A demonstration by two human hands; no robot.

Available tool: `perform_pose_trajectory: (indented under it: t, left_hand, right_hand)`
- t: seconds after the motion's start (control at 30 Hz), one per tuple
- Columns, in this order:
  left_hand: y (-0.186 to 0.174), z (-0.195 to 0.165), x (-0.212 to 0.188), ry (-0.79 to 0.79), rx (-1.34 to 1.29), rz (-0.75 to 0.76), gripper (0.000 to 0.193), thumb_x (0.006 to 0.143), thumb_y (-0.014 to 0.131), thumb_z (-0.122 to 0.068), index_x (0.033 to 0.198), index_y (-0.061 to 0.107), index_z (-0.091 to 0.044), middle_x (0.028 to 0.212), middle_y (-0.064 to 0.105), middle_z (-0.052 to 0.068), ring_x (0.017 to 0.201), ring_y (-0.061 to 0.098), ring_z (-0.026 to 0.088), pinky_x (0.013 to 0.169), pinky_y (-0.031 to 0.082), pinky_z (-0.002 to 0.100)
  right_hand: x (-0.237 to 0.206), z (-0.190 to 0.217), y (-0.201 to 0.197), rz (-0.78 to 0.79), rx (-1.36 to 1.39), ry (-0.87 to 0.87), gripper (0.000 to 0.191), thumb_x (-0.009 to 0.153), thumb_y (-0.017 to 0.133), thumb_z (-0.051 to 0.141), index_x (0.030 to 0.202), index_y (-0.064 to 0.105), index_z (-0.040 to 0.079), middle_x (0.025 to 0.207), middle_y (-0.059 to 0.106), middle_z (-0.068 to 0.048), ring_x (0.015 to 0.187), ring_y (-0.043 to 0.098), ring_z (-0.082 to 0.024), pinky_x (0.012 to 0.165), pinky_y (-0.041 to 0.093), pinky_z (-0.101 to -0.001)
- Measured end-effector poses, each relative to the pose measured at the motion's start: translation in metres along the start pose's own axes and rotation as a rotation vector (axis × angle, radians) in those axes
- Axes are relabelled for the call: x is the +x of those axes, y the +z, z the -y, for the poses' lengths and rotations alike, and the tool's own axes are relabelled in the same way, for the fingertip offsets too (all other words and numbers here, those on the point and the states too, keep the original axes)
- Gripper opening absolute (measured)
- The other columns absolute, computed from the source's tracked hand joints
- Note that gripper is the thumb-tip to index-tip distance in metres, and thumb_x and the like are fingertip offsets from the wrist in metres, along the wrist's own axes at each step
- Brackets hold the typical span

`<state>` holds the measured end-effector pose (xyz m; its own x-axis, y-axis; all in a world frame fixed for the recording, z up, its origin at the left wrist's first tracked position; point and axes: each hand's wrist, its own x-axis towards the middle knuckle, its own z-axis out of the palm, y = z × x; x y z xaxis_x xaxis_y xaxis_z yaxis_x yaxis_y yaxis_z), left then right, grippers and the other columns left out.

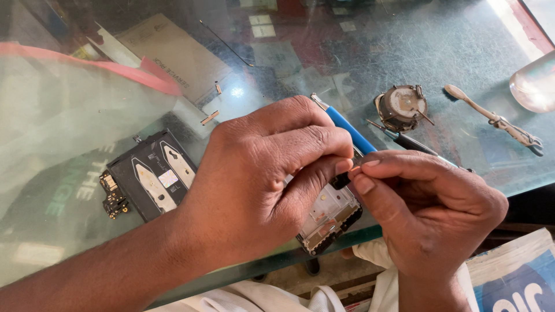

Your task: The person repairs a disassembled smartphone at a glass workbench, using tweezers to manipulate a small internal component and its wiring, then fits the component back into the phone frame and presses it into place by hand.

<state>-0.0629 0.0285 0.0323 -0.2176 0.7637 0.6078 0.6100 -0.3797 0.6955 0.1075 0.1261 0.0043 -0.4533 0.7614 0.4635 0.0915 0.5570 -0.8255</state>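
Observation:
My left hand [260, 173] curls over an opened phone frame [326, 222] at the glass counter's front edge and grips it, thumb and forefinger pinched at its top. My right hand [428, 208] meets it from the right, with thumb and fingertip pinching a small part against the frame. A blue-handled tool [350, 130] sticks out behind my left fingers; which hand holds it is unclear. A black-handled screwdriver [410, 141] lies just beyond my right hand.
A black phone back panel with circuit parts [147, 176] lies left on the glass counter [324, 52]. A round metal part [402, 107], a metal tweezer-like tool [500, 122], and small loose metal strips [210, 117] lie farther back. A blue and white package [520, 283] sits below right.

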Motion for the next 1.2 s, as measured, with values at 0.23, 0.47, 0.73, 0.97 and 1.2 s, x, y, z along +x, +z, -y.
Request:
perform_pose_trajectory:
  t: [0.23,0.47,0.73,0.97,1.2]
  left_hand:
    - [0.000,0.000,0.000,-0.090,0.018,0.003,0.011,0.082,0.074,0.000,0.093,0.073,-0.004,0.088,0.070,0.008,0.071,0.071,0.018,0.060,0.055,0.028]
    - [0.004,0.005,-0.001,-0.101,-0.075,0.036,0.011,0.083,0.079,-0.005,0.092,0.074,-0.005,0.086,0.070,0.007,0.069,0.070,0.016,0.060,0.055,0.026]
    - [0.004,0.007,0.002,-0.186,-0.224,0.086,0.009,0.086,0.076,-0.002,0.094,0.072,-0.004,0.087,0.068,0.005,0.073,0.070,0.012,0.062,0.056,0.024]
    - [0.004,0.006,0.002,-0.120,-0.229,0.133,0.008,0.089,0.073,0.000,0.094,0.067,-0.001,0.091,0.066,0.005,0.077,0.068,0.013,0.065,0.055,0.026]
    - [0.004,0.007,0.003,-0.166,-0.253,0.171,0.007,0.090,0.074,-0.004,0.095,0.068,-0.004,0.090,0.065,0.003,0.072,0.065,0.010,0.062,0.053,0.026]
  right_hand:
    - [-0.004,-0.008,-0.002,-0.030,0.116,-0.012,0.016,0.091,0.079,-0.006,0.105,0.071,-0.008,0.101,0.075,-0.016,0.085,0.076,-0.015,0.078,0.064,-0.0218]
    - [-0.005,-0.014,-0.003,-0.016,0.207,-0.024,0.016,0.094,0.078,-0.007,0.108,0.070,-0.009,0.098,0.075,-0.018,0.087,0.077,-0.017,0.080,0.066,-0.0237]
    - [-0.004,-0.009,-0.003,-0.023,0.041,-0.027,0.014,0.090,0.080,-0.005,0.103,0.073,-0.007,0.099,0.075,-0.016,0.082,0.076,-0.014,0.075,0.063,-0.0207]
    - [-0.002,-0.008,-0.004,-0.009,0.010,-0.071,0.015,0.090,0.082,-0.002,0.103,0.074,-0.004,0.098,0.075,-0.015,0.077,0.072,-0.011,0.066,0.058,-0.0169]
    - [-0.002,-0.009,-0.002,0.005,0.060,-0.140,0.013,0.091,0.074,-0.006,0.104,0.073,-0.004,0.102,0.073,-0.015,0.081,0.071,-0.012,0.069,0.058,-0.0182]
